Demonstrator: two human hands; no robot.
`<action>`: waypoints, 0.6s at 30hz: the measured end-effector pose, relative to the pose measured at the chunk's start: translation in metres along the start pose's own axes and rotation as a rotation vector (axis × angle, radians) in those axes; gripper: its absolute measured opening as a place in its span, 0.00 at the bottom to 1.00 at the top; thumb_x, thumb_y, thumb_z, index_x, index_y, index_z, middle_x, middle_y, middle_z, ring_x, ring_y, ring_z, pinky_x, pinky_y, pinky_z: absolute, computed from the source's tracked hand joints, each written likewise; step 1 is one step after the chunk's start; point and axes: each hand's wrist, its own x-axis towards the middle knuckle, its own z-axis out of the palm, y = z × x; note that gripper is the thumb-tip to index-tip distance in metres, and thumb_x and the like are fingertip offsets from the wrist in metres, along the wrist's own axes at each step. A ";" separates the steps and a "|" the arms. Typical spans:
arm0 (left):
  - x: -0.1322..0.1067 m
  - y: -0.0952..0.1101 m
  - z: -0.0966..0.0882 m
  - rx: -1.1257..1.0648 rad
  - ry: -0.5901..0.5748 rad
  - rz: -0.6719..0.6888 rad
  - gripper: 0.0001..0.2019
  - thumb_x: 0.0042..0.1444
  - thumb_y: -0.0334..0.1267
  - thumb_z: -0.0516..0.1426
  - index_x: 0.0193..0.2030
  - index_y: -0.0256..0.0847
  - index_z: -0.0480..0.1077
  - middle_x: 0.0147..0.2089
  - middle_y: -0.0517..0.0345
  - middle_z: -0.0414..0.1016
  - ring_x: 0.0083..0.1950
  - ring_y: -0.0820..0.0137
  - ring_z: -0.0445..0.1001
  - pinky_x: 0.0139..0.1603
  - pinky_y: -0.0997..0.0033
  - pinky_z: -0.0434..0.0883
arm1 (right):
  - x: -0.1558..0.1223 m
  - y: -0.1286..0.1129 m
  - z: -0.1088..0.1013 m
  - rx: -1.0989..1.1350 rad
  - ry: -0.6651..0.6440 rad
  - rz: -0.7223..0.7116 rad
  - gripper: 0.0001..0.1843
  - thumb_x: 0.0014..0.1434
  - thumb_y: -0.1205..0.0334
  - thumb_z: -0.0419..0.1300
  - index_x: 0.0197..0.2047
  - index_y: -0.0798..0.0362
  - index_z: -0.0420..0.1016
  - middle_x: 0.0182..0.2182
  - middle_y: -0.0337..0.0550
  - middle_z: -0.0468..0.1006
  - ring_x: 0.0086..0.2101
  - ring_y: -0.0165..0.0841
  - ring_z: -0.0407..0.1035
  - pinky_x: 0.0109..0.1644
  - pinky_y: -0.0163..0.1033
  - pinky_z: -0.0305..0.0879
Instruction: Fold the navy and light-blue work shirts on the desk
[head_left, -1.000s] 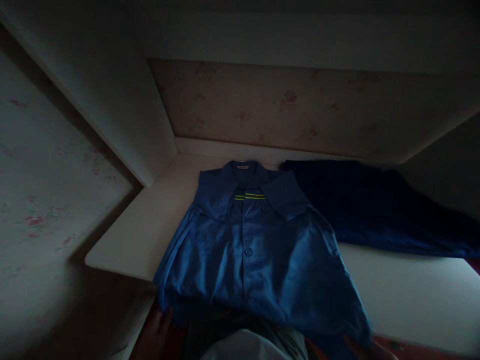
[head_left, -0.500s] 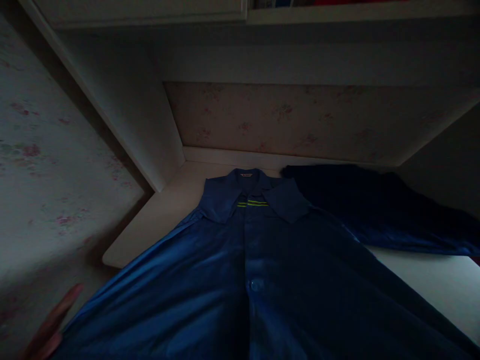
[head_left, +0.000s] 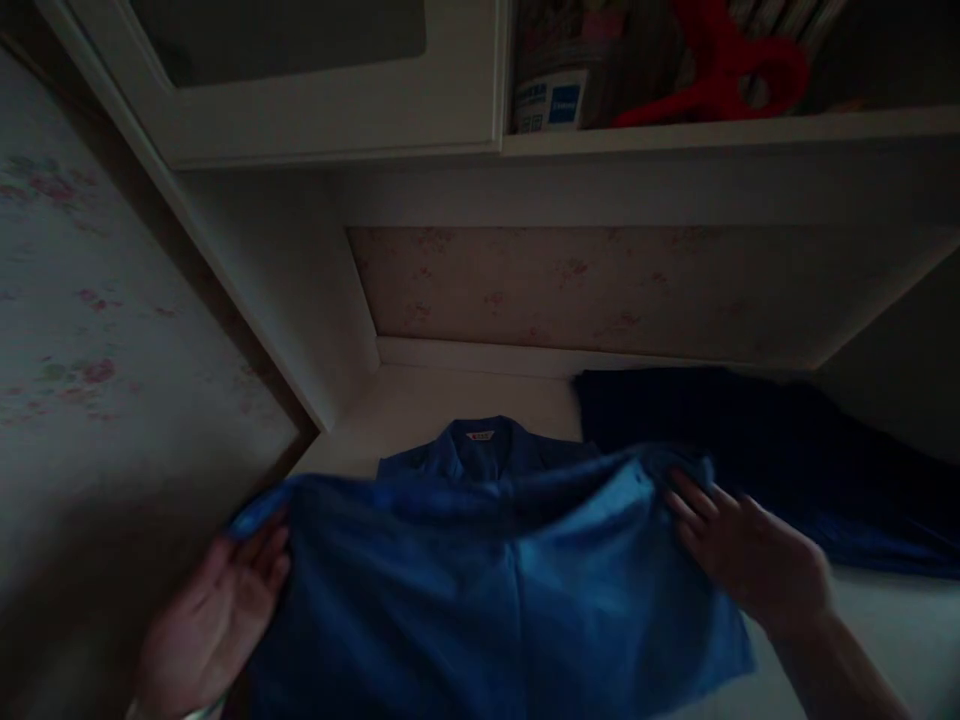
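The left hand (head_left: 206, 625) is closed on one end of the shirt's near edge (head_left: 337, 490), palm turned partly toward the wearer, and the right hand (head_left: 757, 560) has the other end, its back up and fingers bent over the cloth. I can't make out either thumb, but the cloth hangs up off the desk (head_left: 450, 392) between them, so I take both as gripping. They stand well apart, with the shirt (head_left: 420, 600) spanning the gap.

What counts from where I stand is how that edge lies to the collar (head_left: 448, 452). The edge runs crosswise, left to right, sagging a little in the middle; the collar rests on the desk beyond it, straight ahead of the person and between the hands. The shirt's long axis points away from the body, at right angles to the held edge. Neither hand is plainly nearer the collar, though the right sits slightly farther in. The right is also the one beside the dark cloth (head_left: 720, 430), which lies on the desk to the right, close by the shirt.
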 end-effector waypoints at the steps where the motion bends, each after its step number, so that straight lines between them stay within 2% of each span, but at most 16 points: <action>1: 0.018 0.005 0.019 -0.062 -0.036 -0.036 0.10 0.62 0.47 0.52 0.42 0.52 0.73 0.56 0.62 0.76 0.56 0.67 0.73 0.47 0.70 0.75 | 0.027 -0.009 0.013 0.092 -0.069 -0.008 0.24 0.66 0.45 0.36 0.53 0.38 0.68 0.64 0.40 0.64 0.58 0.39 0.66 0.55 0.49 0.69; 3: 0.054 0.009 0.053 -0.091 -0.141 -0.082 0.10 0.60 0.43 0.53 0.46 0.50 0.71 0.60 0.60 0.73 0.56 0.66 0.74 0.51 0.68 0.74 | 0.080 -0.020 0.036 0.236 -0.179 0.007 0.23 0.63 0.47 0.43 0.58 0.40 0.64 0.66 0.40 0.61 0.59 0.38 0.65 0.58 0.49 0.67; 4: 0.070 0.007 0.066 -0.026 -0.165 -0.068 0.13 0.59 0.42 0.55 0.51 0.49 0.69 0.61 0.56 0.72 0.55 0.65 0.75 0.54 0.64 0.73 | 0.103 -0.022 0.044 0.247 -0.178 0.039 0.25 0.62 0.48 0.47 0.60 0.42 0.62 0.66 0.43 0.61 0.58 0.38 0.66 0.57 0.48 0.68; 5: 0.083 0.002 0.073 0.080 -0.143 -0.031 0.19 0.58 0.42 0.56 0.57 0.48 0.66 0.63 0.52 0.70 0.55 0.62 0.75 0.56 0.59 0.72 | 0.121 -0.020 0.050 0.201 -0.146 0.074 0.28 0.60 0.49 0.50 0.62 0.45 0.61 0.65 0.47 0.63 0.56 0.38 0.68 0.57 0.47 0.68; 7: 0.096 -0.013 0.071 0.360 -0.013 0.054 0.30 0.55 0.43 0.59 0.64 0.45 0.58 0.63 0.45 0.68 0.57 0.58 0.74 0.60 0.52 0.68 | 0.143 -0.006 0.052 -0.035 -0.014 0.131 0.32 0.57 0.51 0.56 0.63 0.50 0.61 0.59 0.52 0.70 0.52 0.42 0.72 0.56 0.48 0.68; 9: 0.093 -0.032 0.051 0.590 0.098 0.067 0.32 0.54 0.46 0.60 0.64 0.42 0.60 0.64 0.44 0.68 0.63 0.56 0.68 0.65 0.52 0.62 | 0.146 0.012 0.045 -0.382 0.114 0.134 0.32 0.54 0.52 0.59 0.61 0.53 0.65 0.53 0.54 0.76 0.50 0.46 0.72 0.57 0.52 0.65; 10: 0.087 -0.042 0.038 0.642 0.117 0.027 0.30 0.53 0.48 0.60 0.62 0.41 0.62 0.64 0.45 0.67 0.65 0.56 0.65 0.67 0.54 0.60 | 0.142 0.021 0.040 -0.528 0.158 0.141 0.31 0.54 0.51 0.60 0.60 0.54 0.67 0.51 0.54 0.77 0.51 0.48 0.71 0.58 0.54 0.64; 12: 0.069 -0.057 0.015 0.601 0.127 -0.112 0.26 0.53 0.50 0.60 0.57 0.43 0.68 0.65 0.49 0.67 0.68 0.58 0.62 0.68 0.58 0.58 | 0.127 0.032 0.032 -0.630 0.177 0.210 0.32 0.54 0.45 0.60 0.58 0.55 0.70 0.51 0.55 0.77 0.52 0.49 0.70 0.58 0.53 0.64; 14: 0.053 -0.065 0.004 0.439 0.105 -0.261 0.22 0.52 0.49 0.61 0.52 0.44 0.71 0.63 0.52 0.70 0.67 0.60 0.63 0.66 0.61 0.62 | 0.111 0.034 0.032 -0.480 0.086 0.336 0.37 0.54 0.38 0.59 0.59 0.54 0.69 0.53 0.56 0.75 0.50 0.47 0.72 0.54 0.49 0.68; 15: 0.047 -0.065 0.003 0.368 0.082 -0.335 0.20 0.51 0.49 0.61 0.49 0.44 0.73 0.61 0.52 0.72 0.65 0.59 0.66 0.65 0.61 0.65 | 0.106 0.033 0.035 -0.364 0.014 0.382 0.39 0.54 0.35 0.58 0.60 0.54 0.67 0.54 0.56 0.75 0.49 0.45 0.73 0.52 0.47 0.70; 17: 0.041 -0.063 0.014 0.303 0.026 -0.473 0.19 0.50 0.51 0.63 0.45 0.43 0.75 0.54 0.51 0.78 0.60 0.55 0.72 0.60 0.56 0.70 | 0.103 0.029 0.045 -0.206 -0.087 0.415 0.43 0.54 0.35 0.59 0.63 0.54 0.62 0.53 0.56 0.76 0.46 0.44 0.75 0.49 0.46 0.73; 18: 0.041 -0.062 0.022 0.320 0.004 -0.511 0.19 0.49 0.52 0.63 0.43 0.44 0.76 0.52 0.50 0.79 0.58 0.53 0.73 0.59 0.53 0.71 | 0.105 0.029 0.051 -0.189 -0.099 0.412 0.44 0.53 0.36 0.60 0.65 0.55 0.59 0.52 0.57 0.76 0.46 0.45 0.75 0.48 0.47 0.73</action>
